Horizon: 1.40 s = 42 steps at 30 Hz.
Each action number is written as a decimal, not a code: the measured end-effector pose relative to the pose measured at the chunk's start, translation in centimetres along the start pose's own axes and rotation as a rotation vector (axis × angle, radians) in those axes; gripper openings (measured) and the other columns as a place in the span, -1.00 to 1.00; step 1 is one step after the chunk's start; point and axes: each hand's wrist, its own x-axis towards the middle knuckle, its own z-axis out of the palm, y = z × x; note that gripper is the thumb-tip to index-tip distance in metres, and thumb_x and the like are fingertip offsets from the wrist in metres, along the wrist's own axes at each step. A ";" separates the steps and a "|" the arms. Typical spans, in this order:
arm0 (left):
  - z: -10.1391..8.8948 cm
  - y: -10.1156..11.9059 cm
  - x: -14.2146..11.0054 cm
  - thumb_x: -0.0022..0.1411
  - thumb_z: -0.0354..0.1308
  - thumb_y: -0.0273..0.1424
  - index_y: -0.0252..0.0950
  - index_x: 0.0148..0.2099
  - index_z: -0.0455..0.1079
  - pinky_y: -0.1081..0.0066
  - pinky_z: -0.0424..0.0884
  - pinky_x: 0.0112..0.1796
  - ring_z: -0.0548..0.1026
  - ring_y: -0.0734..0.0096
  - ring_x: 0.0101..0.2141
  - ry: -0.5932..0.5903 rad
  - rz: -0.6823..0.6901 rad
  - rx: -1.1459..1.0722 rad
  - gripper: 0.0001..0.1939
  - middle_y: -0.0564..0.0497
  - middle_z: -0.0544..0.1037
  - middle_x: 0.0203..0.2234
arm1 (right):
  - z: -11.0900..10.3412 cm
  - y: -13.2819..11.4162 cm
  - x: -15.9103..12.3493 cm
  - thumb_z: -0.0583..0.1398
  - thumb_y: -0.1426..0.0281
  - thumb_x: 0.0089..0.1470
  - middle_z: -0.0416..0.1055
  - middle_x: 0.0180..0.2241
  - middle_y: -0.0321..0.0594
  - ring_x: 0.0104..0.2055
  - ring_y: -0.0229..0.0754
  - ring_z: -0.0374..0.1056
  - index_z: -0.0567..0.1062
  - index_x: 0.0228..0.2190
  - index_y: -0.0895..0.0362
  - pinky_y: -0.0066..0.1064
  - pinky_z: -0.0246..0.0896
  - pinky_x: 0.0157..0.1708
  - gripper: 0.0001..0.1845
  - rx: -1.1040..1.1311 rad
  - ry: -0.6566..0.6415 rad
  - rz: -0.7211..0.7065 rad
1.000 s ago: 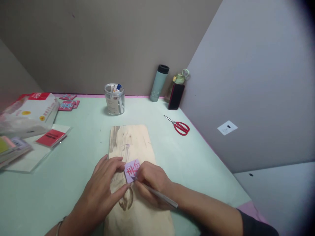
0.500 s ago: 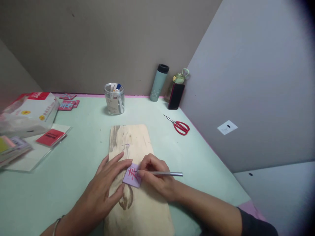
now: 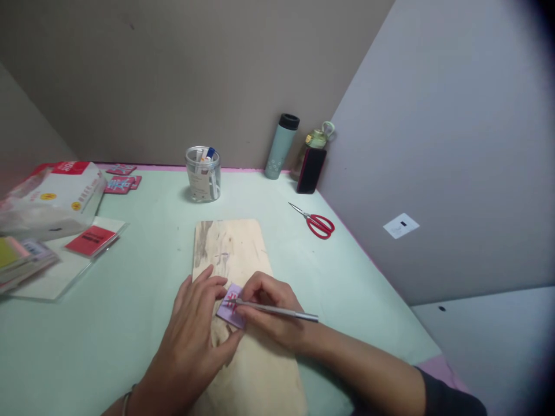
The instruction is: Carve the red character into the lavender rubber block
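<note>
A small purple square block with a red character on it lies flat on a wooden board. My left hand holds the block down, fingertips at its upper left edge and thumb at its lower edge. In my right hand is a slim silver craft knife, held like a pen. Its thin tip points left over the red character, and I cannot tell whether it touches the surface. Part of the block is hidden behind my right fingers.
Red-handled scissors lie to the right, near a dark phone, a teal tumbler and a green bottle. A clear jar of pens stands behind the board. Bags and packets are on the left.
My left thumb has moved right along the block's lower edge, and its fingers have curled more. The knife has tilted, its tip moving left over the character.
</note>
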 end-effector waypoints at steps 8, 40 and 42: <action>0.0 -1.0 -0.3 0.33 0.16 -0.32 -0.12 0.21 0.19 -0.22 0.23 0.27 0.31 -0.11 0.32 -0.028 -0.008 -0.049 -0.56 -0.11 0.47 0.12 | -0.3 0.2 0.1 0.28 0.40 0.12 0.31 -0.51 -0.39 -0.52 -0.33 0.13 0.38 -0.45 0.11 -0.48 0.04 -0.49 -0.83 -0.063 -0.028 -0.075; -1.4 -2.6 0.2 0.39 0.11 -0.35 -0.09 0.02 0.22 -0.37 0.02 0.34 0.27 0.04 0.38 -0.192 0.022 -0.150 -0.80 -0.04 0.59 0.00 | 0.1 -0.3 0.0 0.23 0.40 0.20 0.29 -0.51 -0.39 -0.51 -0.31 0.13 0.36 -0.44 0.10 -0.44 0.07 -0.45 -0.82 -0.157 -0.026 -0.126; -1.4 -2.4 0.3 0.35 0.14 -0.35 -0.09 0.05 0.21 -0.38 0.03 0.33 0.31 0.01 0.35 -0.172 -0.001 -0.154 -0.74 -0.05 0.57 0.02 | 0.0 -0.1 0.1 0.24 0.37 0.22 0.34 -0.48 -0.35 -0.48 -0.30 0.17 0.42 -0.44 0.11 -0.43 0.11 -0.42 -0.82 -0.130 -0.031 -0.151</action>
